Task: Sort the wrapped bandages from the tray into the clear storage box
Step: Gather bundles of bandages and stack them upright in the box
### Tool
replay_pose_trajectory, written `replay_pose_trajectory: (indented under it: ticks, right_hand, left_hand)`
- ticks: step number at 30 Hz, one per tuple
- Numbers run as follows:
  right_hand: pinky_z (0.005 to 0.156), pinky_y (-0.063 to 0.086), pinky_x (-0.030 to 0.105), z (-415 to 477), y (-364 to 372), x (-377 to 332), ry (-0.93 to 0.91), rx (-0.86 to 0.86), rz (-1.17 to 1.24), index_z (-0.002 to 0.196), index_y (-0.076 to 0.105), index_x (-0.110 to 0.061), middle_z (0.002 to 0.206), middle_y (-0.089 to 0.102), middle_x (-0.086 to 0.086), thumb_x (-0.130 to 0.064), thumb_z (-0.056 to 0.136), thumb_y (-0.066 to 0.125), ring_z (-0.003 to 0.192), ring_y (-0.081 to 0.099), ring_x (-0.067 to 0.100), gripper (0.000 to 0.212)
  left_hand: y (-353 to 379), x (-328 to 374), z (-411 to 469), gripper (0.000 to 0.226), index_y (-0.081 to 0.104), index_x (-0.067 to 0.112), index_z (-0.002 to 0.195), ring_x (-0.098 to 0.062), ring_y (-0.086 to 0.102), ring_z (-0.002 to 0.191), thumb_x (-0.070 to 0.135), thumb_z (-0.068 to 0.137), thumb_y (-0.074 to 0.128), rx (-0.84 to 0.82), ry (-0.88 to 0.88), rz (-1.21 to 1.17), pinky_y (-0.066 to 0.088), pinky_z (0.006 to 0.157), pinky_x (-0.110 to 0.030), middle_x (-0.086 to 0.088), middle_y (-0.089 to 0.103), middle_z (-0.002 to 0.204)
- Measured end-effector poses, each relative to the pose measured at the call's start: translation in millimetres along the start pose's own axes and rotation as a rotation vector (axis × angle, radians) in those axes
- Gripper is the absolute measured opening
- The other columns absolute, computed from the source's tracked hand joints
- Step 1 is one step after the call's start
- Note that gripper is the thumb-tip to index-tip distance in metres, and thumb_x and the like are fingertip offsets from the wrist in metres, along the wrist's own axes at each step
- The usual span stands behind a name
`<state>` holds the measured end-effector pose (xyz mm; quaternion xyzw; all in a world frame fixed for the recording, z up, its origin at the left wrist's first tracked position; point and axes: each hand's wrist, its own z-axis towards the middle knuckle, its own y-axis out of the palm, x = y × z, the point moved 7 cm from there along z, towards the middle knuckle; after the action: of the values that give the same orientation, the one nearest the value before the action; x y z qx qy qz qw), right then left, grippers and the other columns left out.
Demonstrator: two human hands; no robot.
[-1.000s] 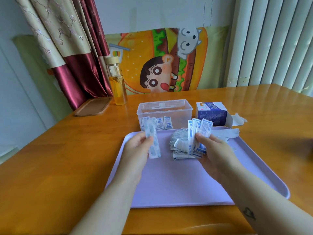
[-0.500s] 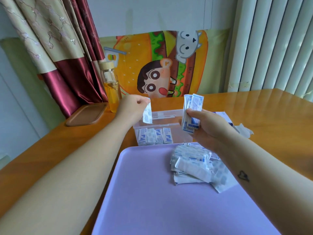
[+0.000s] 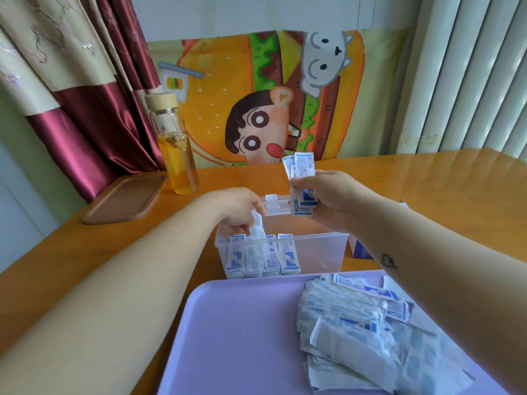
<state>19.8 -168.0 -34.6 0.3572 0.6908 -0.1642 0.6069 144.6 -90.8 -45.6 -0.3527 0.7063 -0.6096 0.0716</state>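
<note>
Left hand reaches over the near-left corner of the clear storage box, fingers curled and pinching a single wrapped bandage that points down into the box, its lower end among the standing bandages. Those stand upright in a row against the box's front wall, on its left side, blue print facing outward. The box's clear lid is open at the back.

Right hand hovers above the back of the box, thumb and fingers clamped on a small bundle of bandages held upright - their ends stick out above and below the grip.

Just in front of the box lies the lilac tray, with a loose pile of bandages heaped on its right half; the right forearm crosses over part of it. A blue carton sits just beside the box's right wall, mostly hidden by that arm.

All of it rests on the orange wooden counter. At the back left stands a glass bottle with a pale wooden cap and amber liquid, and next to it a flat brown board. Behind are a red and beige curtain, a cartoon burger cushion and white vertical blinds.
</note>
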Motion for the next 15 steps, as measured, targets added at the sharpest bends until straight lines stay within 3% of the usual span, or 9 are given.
replay_pose_trajectory:
  ticks: [4, 8, 12, 15]
  right_hand:
    - [0.092, 0.05, 0.043, 13, 3, 13, 0.058, -0.024, -0.044, 0.135, 0.043, -0.01, 0.113, 0.058, 0.012, -0.005, 0.09, 0.057, 0.103, 0.057, 0.024, 0.048]
    - [0.089, 0.05, 0.039, 17, 4, 18, 0.073, -0.051, -0.039, 0.132, 0.046, -0.008, 0.114, 0.059, 0.013, -0.005, 0.091, 0.056, 0.104, 0.058, 0.023, 0.043]
    - [0.096, 0.048, 0.044, 20, 1, 19, 0.087, -0.044, -0.068, 0.133, 0.045, -0.011, 0.116, 0.058, 0.013, -0.007, 0.09, 0.057, 0.107, 0.057, 0.024, 0.045]
    - [0.097, 0.047, 0.045, 21, 0, 20, 0.088, -0.036, -0.09, 0.135, 0.044, -0.011, 0.117, 0.057, 0.012, -0.008, 0.09, 0.058, 0.106, 0.056, 0.024, 0.047]
  left_hand:
    - [8, 3, 8, 0.034, 0.054, 0.027, 0.119, -0.01, 0.062, 0.074, 0.005, 0.092, 0.054, -0.107, 0.0, 0.092, 0.055, 0.069, -0.023, -0.005, 0.055, 0.114]
    - [14, 3, 11, 0.033, 0.053, 0.026, 0.116, -0.011, 0.059, 0.072, 0.004, 0.091, 0.055, -0.16, -0.022, 0.163, 0.051, 0.061, -0.02, -0.002, 0.053, 0.102]
    - [16, 6, 12, 0.027, 0.059, 0.024, 0.111, -0.011, 0.058, 0.072, 0.006, 0.09, 0.058, -0.163, -0.027, 0.251, 0.047, 0.053, -0.018, -0.002, 0.054, 0.11]
    - [16, 8, 10, 0.037, 0.059, 0.024, 0.121, -0.019, 0.058, 0.096, 0.008, 0.088, 0.062, -0.14, -0.02, 0.35, 0.05, 0.072, -0.025, -0.005, 0.055, 0.127]
